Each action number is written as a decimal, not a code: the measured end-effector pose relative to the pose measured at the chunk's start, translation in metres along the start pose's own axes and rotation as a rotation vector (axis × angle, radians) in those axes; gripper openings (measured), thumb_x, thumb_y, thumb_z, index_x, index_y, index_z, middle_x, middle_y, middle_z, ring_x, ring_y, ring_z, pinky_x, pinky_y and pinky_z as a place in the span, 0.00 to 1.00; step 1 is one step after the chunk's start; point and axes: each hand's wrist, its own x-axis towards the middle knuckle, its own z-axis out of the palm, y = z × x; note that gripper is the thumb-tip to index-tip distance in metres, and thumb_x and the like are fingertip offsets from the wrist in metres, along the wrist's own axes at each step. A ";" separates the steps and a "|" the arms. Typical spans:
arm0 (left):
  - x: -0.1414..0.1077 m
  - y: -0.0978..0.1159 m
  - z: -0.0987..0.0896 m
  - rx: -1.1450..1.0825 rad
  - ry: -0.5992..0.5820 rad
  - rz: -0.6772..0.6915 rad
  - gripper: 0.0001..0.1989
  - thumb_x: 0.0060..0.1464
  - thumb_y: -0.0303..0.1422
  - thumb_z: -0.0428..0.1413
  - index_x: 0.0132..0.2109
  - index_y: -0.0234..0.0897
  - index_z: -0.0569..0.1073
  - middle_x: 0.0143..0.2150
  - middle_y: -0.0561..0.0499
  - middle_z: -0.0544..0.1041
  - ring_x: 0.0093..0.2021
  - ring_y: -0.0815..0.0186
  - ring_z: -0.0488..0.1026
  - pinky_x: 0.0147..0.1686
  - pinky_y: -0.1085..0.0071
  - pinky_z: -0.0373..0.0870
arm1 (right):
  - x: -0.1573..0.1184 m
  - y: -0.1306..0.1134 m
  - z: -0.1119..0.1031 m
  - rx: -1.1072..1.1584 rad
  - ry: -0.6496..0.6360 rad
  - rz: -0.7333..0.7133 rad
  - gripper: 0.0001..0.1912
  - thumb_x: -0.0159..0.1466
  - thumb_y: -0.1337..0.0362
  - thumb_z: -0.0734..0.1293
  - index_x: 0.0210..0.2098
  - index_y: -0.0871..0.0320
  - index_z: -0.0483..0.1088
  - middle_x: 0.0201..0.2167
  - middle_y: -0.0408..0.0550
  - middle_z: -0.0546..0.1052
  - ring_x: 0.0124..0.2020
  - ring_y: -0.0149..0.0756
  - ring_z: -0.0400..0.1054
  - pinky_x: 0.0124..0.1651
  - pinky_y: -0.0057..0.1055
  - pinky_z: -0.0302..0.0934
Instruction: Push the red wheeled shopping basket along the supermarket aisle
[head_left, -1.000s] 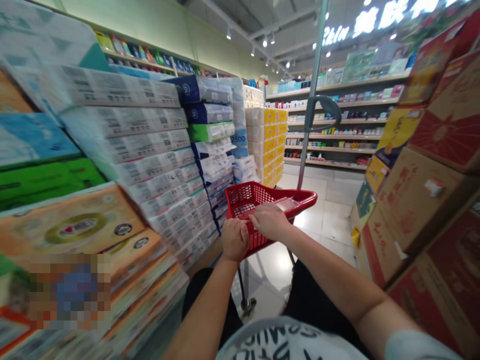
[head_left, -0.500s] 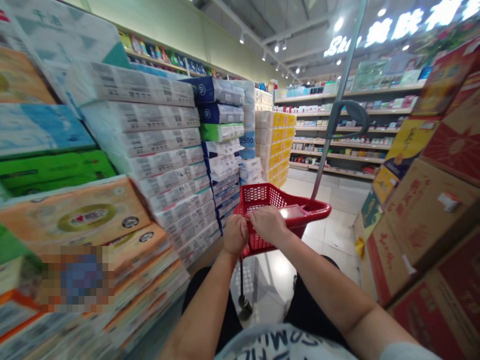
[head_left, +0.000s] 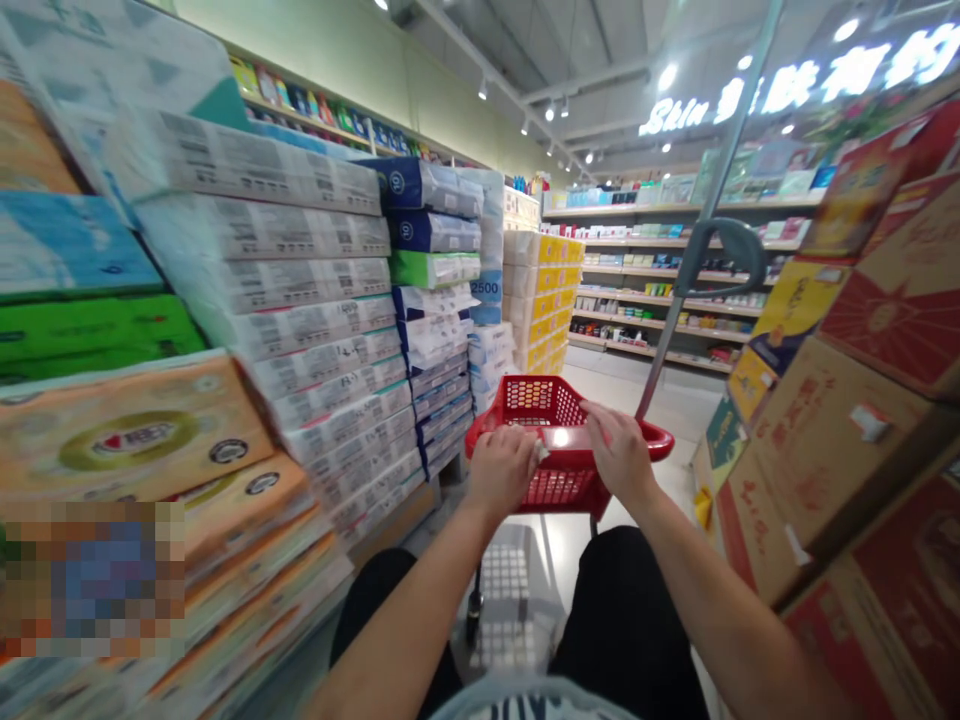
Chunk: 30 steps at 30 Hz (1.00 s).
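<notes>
A red plastic shopping cart (head_left: pixel 566 490) with a perforated basket stands right in front of me. A grey metal pole with a loop-shaped holder (head_left: pixel 701 255) rises from its right side. My left hand (head_left: pixel 502 468) is closed over the left part of the cart's handle (head_left: pixel 570 438). A small whitish bit shows beside its fingertips; I cannot make out what it is. On the handle's right part, my right hand (head_left: pixel 621 455) rests with its fingers stretched out and apart, touching the bar rather than wrapped round it.
Tall stacks of packaged tissue (head_left: pixel 315 270) line the left side, with orange packs (head_left: pixel 142 430) nearest. Cardboard cartons (head_left: pixel 840 440) are piled on the right. Beyond the cart, a pale tiled floor (head_left: pixel 637 385) leads to product shelves (head_left: pixel 630 245) under a lit sign.
My right hand has slid right along the handle, away from my left hand, and its fingers have loosened. The cart has turned straighter, and its pole sits further right in view.
</notes>
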 end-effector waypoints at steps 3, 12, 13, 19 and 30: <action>-0.005 -0.008 -0.002 0.024 0.082 -0.026 0.17 0.63 0.34 0.47 0.55 0.37 0.70 0.54 0.40 0.73 0.57 0.54 0.67 0.56 0.54 0.60 | -0.029 0.023 -0.009 -0.250 -0.095 -0.119 0.17 0.70 0.60 0.56 0.49 0.55 0.74 0.47 0.50 0.77 0.52 0.42 0.69 0.57 0.44 0.58; 0.059 -0.006 0.007 0.075 -0.410 -0.183 0.28 0.65 0.44 0.39 0.32 0.35 0.78 0.30 0.41 0.79 0.33 0.56 0.77 0.33 0.64 0.67 | -0.010 0.011 0.014 -0.476 -0.072 -0.004 0.19 0.69 0.61 0.56 0.32 0.59 0.75 0.34 0.52 0.79 0.39 0.41 0.71 0.56 0.43 0.53; 0.059 -0.007 0.011 0.068 -0.405 -0.172 0.27 0.65 0.43 0.39 0.33 0.35 0.78 0.30 0.42 0.79 0.33 0.56 0.77 0.33 0.64 0.67 | -0.003 0.007 0.016 -0.471 -0.129 -0.011 0.18 0.69 0.60 0.57 0.34 0.58 0.76 0.36 0.51 0.79 0.40 0.41 0.71 0.55 0.42 0.53; 0.024 -0.004 0.028 0.079 -0.059 -0.115 0.17 0.64 0.37 0.44 0.40 0.35 0.75 0.39 0.42 0.77 0.42 0.56 0.73 0.45 0.58 0.66 | 0.011 0.007 0.030 -0.528 -0.395 -0.014 0.16 0.69 0.61 0.56 0.44 0.56 0.74 0.40 0.50 0.79 0.41 0.42 0.71 0.48 0.39 0.55; 0.052 -0.002 0.016 0.097 -0.420 -0.236 0.24 0.66 0.39 0.39 0.38 0.33 0.77 0.34 0.41 0.78 0.37 0.58 0.75 0.39 0.63 0.67 | 0.014 0.014 0.032 -0.519 -0.414 -0.011 0.17 0.70 0.60 0.54 0.48 0.54 0.72 0.45 0.46 0.78 0.46 0.39 0.69 0.53 0.36 0.52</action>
